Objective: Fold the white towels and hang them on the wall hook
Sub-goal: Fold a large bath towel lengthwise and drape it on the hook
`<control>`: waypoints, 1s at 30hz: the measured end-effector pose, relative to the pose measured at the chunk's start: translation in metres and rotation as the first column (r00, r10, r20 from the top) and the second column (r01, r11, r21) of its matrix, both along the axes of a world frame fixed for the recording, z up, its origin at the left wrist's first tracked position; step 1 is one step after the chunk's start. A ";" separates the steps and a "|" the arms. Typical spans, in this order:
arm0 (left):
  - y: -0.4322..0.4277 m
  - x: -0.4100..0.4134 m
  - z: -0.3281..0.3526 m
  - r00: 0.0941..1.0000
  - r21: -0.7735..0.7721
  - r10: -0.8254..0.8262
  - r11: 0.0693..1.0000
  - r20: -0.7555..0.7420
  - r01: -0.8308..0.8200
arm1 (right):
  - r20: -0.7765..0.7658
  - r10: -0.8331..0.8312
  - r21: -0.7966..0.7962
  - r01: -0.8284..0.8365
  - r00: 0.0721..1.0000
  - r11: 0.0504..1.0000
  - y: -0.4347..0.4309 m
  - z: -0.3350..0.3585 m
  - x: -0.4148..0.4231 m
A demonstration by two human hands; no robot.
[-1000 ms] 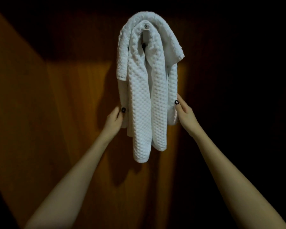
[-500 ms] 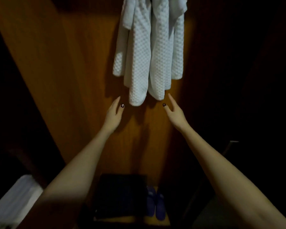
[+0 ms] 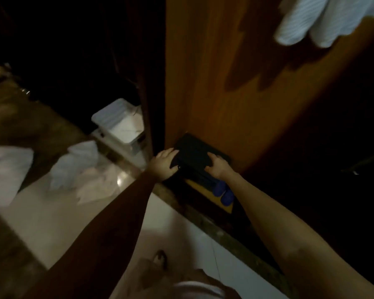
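Two arms of one person showed, seen from the wearer's own head. The left forearm (image 3: 108, 223) and right forearm (image 3: 274, 212) were bare from the frame edge to the wrist. The left hand (image 3: 163, 164) and right hand (image 3: 217, 167) were bare too. A small dark spot at the left thumb may have been a painted nail, too blurred to tell. At the bottom edge was a tan-brown garment (image 3: 160, 277) with a pale band (image 3: 198, 287), both blurred.

White towels (image 3: 324, 20) hang in blurred folds, lower ends loose, well above the right grip (image 3: 217, 168)
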State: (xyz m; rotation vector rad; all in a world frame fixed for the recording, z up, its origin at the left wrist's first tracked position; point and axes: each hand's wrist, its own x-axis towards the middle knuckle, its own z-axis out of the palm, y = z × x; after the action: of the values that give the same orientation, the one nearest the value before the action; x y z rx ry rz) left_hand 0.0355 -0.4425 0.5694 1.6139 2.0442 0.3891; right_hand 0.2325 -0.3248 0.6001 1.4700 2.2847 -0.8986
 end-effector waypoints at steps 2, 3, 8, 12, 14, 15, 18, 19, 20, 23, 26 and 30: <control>-0.049 0.011 -0.025 0.995 -0.010 0.097 0.995 0.008 -0.097 | 0.013 0.128 -0.061 -0.127 0.992 0.990 -0.030 -0.020 -0.013; -0.074 0.018 -0.037 0.990 -0.020 0.141 0.990 0.006 -0.141 | 0.009 0.202 -0.071 -0.201 0.979 0.977 -0.046 -0.029 -0.018; -0.202 0.075 -0.084 0.852 -0.166 0.521 0.846 0.057 -0.507 | -0.020 0.498 -0.077 -0.498 0.867 0.864 -0.140 -0.069 -0.038; -0.301 0.132 -0.120 0.712 -0.258 0.701 0.697 0.045 -0.669 | -0.003 0.681 -0.128 -0.676 0.732 0.726 -0.216 -0.106 -0.037; -0.346 0.163 -0.136 0.628 -0.299 0.776 0.613 0.054 -0.731 | 0.003 0.755 -0.185 -0.741 0.656 0.645 -0.251 -0.124 -0.029; -0.366 0.178 -0.144 0.579 -0.319 0.813 0.567 0.066 -0.760 | 0.007 0.788 -0.205 -0.771 0.615 0.604 -0.268 -0.133 -0.025; -0.417 0.213 -0.166 0.455 -0.391 0.886 0.451 0.088 -0.802 | 0.012 0.857 -0.252 -0.827 0.516 0.502 -0.310 -0.160 -0.016; -0.432 0.222 -0.176 0.423 -0.412 0.902 0.420 0.090 -0.809 | 0.010 0.873 -0.265 -0.841 0.488 0.473 -0.323 -0.171 -0.013; -0.445 0.231 -0.186 0.389 -0.422 0.917 0.389 0.091 -0.819 | 0.007 0.886 -0.273 -0.852 0.463 0.447 -0.335 -0.183 -0.011; -0.477 0.253 -0.224 0.303 -0.447 0.947 0.319 0.110 -0.836 | -0.009 0.904 -0.295 -0.865 0.428 0.406 -0.367 -0.227 -0.004; -0.495 0.266 -0.277 0.267 -0.475 0.954 0.300 0.136 -0.827 | -0.019 0.912 -0.309 -0.870 0.410 0.385 -0.387 -0.283 0.005; -0.506 0.266 -0.371 0.236 -0.467 0.958 0.285 0.162 -0.837 | -0.041 0.924 -0.291 -0.890 0.379 0.352 -0.404 -0.388 0.015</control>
State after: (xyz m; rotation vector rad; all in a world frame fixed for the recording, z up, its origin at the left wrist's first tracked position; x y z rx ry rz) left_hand 0.3011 -0.9485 0.1983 -0.1136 2.3050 0.7107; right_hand 0.2475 -0.7285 0.2124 -0.0478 2.2172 -0.6313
